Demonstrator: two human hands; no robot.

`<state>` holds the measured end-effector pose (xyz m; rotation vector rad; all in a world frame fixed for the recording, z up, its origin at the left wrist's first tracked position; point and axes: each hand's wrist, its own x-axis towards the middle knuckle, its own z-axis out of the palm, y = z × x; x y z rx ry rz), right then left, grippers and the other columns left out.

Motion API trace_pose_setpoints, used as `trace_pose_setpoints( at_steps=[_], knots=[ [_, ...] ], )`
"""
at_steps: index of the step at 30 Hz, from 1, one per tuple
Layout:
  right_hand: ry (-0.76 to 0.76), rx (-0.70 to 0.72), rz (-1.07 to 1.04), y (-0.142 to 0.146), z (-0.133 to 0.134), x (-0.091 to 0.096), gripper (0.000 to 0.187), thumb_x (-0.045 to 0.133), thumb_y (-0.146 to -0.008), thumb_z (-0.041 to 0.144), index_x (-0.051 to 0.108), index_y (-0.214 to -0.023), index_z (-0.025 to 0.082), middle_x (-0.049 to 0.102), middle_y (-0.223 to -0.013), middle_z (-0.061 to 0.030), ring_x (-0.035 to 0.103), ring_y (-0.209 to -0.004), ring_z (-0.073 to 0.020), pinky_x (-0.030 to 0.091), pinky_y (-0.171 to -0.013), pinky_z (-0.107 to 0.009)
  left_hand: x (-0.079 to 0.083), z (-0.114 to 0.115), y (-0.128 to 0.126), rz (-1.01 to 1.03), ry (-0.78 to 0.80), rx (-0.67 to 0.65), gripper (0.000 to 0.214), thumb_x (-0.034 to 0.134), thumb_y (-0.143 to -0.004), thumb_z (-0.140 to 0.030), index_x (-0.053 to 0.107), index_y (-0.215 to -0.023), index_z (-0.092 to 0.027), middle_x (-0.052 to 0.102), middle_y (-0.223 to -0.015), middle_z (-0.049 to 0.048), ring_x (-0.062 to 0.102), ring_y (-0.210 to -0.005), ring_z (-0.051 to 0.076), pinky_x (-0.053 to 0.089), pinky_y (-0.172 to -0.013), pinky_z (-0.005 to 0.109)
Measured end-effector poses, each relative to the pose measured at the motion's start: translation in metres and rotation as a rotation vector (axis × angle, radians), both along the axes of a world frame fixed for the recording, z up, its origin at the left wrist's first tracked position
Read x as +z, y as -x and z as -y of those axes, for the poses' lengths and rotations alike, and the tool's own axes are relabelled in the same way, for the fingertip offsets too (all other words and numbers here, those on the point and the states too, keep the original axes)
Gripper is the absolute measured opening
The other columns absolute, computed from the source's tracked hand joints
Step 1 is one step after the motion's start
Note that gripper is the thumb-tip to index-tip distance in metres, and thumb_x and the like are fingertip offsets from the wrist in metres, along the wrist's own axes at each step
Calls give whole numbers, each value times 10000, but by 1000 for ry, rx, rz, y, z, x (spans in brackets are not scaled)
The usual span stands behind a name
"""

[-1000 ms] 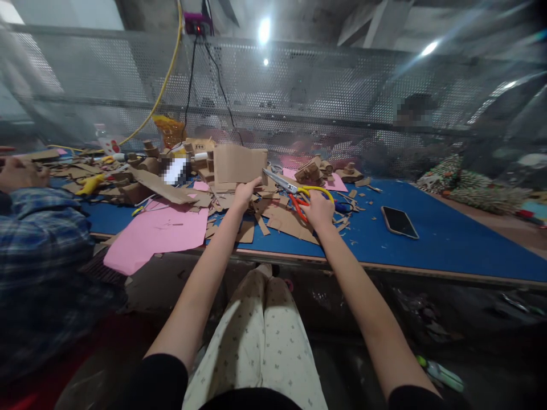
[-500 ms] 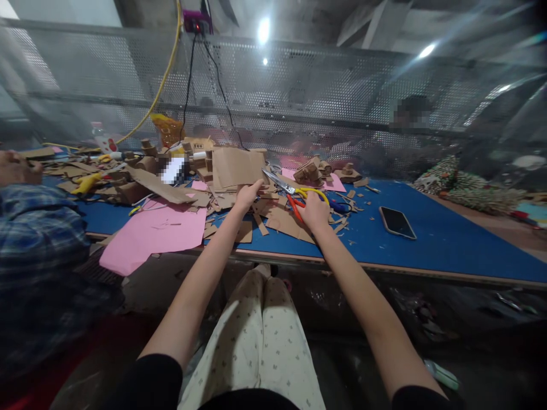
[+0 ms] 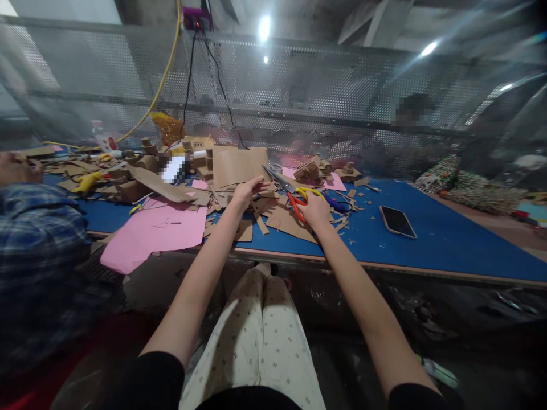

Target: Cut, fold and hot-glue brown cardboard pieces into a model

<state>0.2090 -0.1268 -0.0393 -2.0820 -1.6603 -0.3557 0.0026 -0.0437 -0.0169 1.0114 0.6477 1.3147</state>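
Observation:
My left hand (image 3: 247,191) pinches the lower right edge of a brown cardboard sheet (image 3: 236,166) that stands tilted over a pile of scraps. My right hand (image 3: 315,209) grips scissors (image 3: 287,189) with red and yellow handles, blades pointing left and up toward the sheet's right edge. More cardboard pieces (image 3: 287,221) lie flat between my hands on the blue table (image 3: 431,233).
A pink paper sheet (image 3: 154,230) hangs over the table's near edge at left. A black phone (image 3: 397,221) lies to the right. Small cardboard models (image 3: 314,169) and a yellow glue gun (image 3: 88,182) sit further back. A person in a plaid sleeve (image 3: 38,228) works at my left.
The cardboard sheet has been lowered and tilted closer to the pile. Both hands have shifted slightly away from me, with the scissors still at the sheet's edge.

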Motion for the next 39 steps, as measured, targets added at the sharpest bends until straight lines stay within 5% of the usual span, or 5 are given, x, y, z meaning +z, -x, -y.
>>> trace_pose_setpoints(
  at_steps=[12, 20, 26, 39],
  knots=[
    [-16, 200, -234, 4, 1, -2, 605, 538, -807, 711, 681, -1108, 206, 737, -979, -111, 675, -854, -261, 435, -672, -286, 7, -1, 3, 165, 131, -92, 179, 602, -862, -82, 678, -702, -108, 723, -710, 60, 735, -875, 158, 567, -753, 179],
    [17, 138, -244, 7, 2, 0, 699, 492, -804, 753, 563, -1246, 216, 688, -1149, -127, 654, -1002, -302, 467, -752, -336, 6, 0, 3, 196, 116, -85, 123, 637, -843, -99, 699, -736, -102, 728, -768, 77, 719, -974, 188, 567, -863, 229],
    [66, 60, -140, 11, 4, 2, 699, 490, -840, 691, 473, -1253, 127, 618, -1227, -194, 654, -974, -340, 468, -742, -381, 5, 0, 1, 149, 49, 5, 86, 688, -783, -122, 706, -707, -87, 729, -716, 86, 732, -813, 173, 562, -874, 279],
    [-80, 28, 16, 0, 0, -1, 501, 579, -868, 517, 525, -1210, 154, 686, -1088, -138, 670, -882, -277, 423, -675, -321, 0, -6, 0, 30, 14, 213, 62, 668, -630, -182, 660, -607, -125, 634, -536, 12, 644, -572, 132, 497, -628, 240]
  ],
)
